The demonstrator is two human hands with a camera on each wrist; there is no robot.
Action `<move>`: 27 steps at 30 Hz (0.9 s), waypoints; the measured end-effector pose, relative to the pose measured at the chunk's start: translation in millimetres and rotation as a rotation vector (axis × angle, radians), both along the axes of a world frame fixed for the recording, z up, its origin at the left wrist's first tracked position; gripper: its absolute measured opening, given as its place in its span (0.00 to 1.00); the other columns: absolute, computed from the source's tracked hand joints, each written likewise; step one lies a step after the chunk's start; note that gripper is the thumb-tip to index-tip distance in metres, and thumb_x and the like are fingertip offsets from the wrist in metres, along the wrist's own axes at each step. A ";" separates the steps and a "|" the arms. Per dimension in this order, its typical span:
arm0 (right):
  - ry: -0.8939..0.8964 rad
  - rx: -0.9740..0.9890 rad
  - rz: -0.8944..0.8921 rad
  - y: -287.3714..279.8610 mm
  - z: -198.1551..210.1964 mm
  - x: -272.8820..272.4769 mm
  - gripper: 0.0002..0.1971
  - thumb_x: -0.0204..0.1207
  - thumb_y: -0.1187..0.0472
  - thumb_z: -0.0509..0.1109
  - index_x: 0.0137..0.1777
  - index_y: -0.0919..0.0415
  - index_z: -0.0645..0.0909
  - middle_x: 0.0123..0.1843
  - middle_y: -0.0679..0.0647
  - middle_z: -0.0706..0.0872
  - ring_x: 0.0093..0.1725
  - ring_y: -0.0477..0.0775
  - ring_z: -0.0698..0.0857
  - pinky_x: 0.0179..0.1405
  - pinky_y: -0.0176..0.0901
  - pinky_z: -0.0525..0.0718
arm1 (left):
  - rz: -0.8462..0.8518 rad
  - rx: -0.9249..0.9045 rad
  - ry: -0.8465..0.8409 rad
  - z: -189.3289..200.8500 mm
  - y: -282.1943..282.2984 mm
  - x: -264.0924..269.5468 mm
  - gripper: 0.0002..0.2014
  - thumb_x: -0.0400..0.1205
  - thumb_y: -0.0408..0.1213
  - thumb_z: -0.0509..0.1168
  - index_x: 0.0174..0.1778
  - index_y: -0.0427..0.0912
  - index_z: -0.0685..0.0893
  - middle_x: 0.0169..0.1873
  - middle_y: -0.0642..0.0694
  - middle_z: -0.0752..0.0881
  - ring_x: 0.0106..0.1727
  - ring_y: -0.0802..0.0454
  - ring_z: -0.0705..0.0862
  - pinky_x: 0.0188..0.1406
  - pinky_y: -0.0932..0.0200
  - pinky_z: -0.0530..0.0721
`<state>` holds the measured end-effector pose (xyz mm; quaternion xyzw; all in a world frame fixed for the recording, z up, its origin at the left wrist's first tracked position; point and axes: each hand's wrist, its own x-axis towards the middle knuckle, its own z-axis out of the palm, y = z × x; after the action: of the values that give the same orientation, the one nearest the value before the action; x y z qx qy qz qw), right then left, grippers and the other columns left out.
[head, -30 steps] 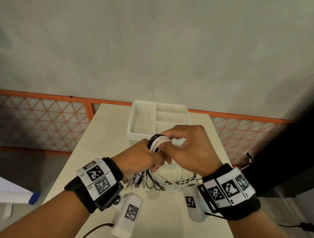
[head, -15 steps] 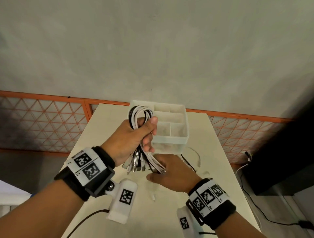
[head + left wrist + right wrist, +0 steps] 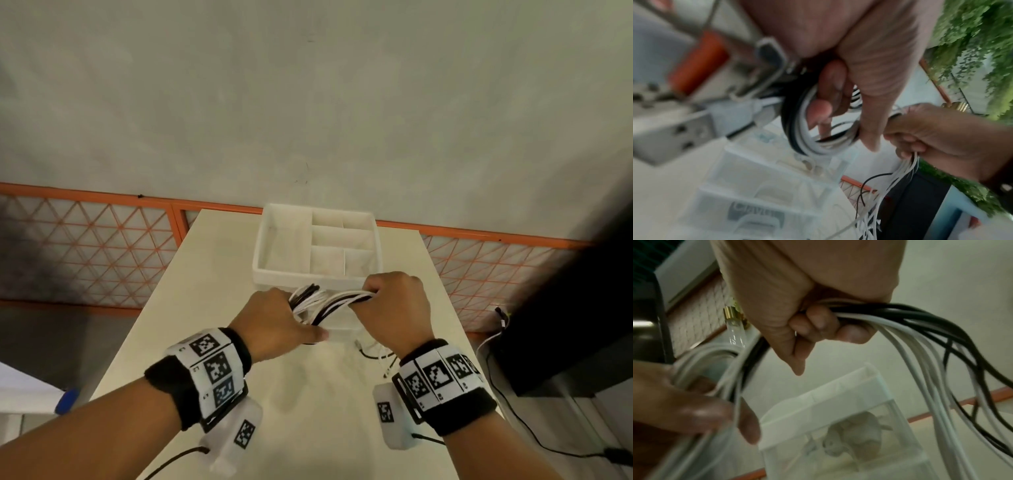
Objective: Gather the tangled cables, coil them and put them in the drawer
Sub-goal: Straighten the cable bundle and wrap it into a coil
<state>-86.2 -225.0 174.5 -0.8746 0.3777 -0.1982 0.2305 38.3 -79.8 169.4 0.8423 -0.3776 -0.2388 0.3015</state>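
Currently holding a bundle of black and white cables (image 3: 325,301) above the near edge of a white, compartmented plastic drawer tray (image 3: 274,246), itself standing at the far end of a pale rectangular table (image 3: 308,394). Gripping the looped portion with the left hand (image 3: 274,322), fingers (image 3: 830,91) curling through and around the coil, apparently to keep the finished turns from springing apart. Clenching the free strands in the right hand (image 3: 394,305) as a fist, apparently to keep tension on them for the next turn. Trailing loose ends below the right fist toward the near right of the table, some lying on its surface.

Judging the coiling as partly done: loops formed on the left, slack remaining on the right. Needing further turns before placement in the tray. Noting a risk of the dangling ends snagging on the tray wall. Showing, through the clear side of the tray in the right wrist view, a pale object inside, too blurred to identify.
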 end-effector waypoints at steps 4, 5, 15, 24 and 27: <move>-0.139 0.041 0.100 6.1 10.2 0.1 0.15 0.66 0.61 0.76 0.23 0.61 0.77 0.19 0.55 0.76 0.24 0.51 0.73 0.23 0.41 0.69 | 0.152 -0.064 0.154 -8.4 -10.5 -5.8 0.14 0.74 0.50 0.75 0.33 0.43 0.85 0.25 0.50 0.86 0.25 0.56 0.83 0.27 0.64 0.78; -0.162 0.065 0.130 6.8 14.0 -1.3 0.14 0.67 0.60 0.77 0.24 0.62 0.79 0.21 0.57 0.78 0.23 0.48 0.72 0.23 0.39 0.70 | 0.184 -0.099 0.210 -10.3 -12.0 -5.6 0.15 0.74 0.49 0.75 0.32 0.41 0.86 0.21 0.51 0.84 0.22 0.57 0.81 0.27 0.64 0.76; -0.391 0.585 0.253 -0.5 23.2 -25.2 0.05 0.81 0.63 0.73 0.46 0.58 0.91 0.30 0.49 0.89 0.26 0.47 0.79 0.27 0.33 0.76 | 0.159 -0.386 0.705 -3.9 -3.8 4.8 0.15 0.81 0.43 0.70 0.35 0.35 0.86 0.31 0.40 0.87 0.28 0.50 0.84 0.42 0.52 0.84; -0.628 0.148 0.216 44.6 -18.6 -5.9 0.10 0.82 0.65 0.70 0.59 0.59 0.91 0.36 0.51 0.90 0.31 0.46 0.86 0.31 0.38 0.84 | 0.066 -0.419 0.780 12.1 -13.8 -17.0 0.38 0.58 0.73 0.70 0.41 0.37 0.87 0.33 0.40 0.84 0.38 0.45 0.86 0.46 0.48 0.90; -0.598 -0.044 0.307 62.4 -33.3 1.0 0.14 0.77 0.73 0.66 0.58 0.65 0.90 0.50 0.53 0.91 0.45 0.45 0.90 0.43 0.37 0.88 | 0.057 -0.448 0.797 12.2 -20.5 -24.4 0.37 0.67 0.62 0.75 0.53 0.28 0.86 0.47 0.29 0.90 0.50 0.37 0.91 0.57 0.43 0.89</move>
<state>-85.2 -162.6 141.1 -0.8290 0.1530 -0.4173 0.3395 13.9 -100.2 181.6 0.6089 -0.2513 -0.4482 0.6043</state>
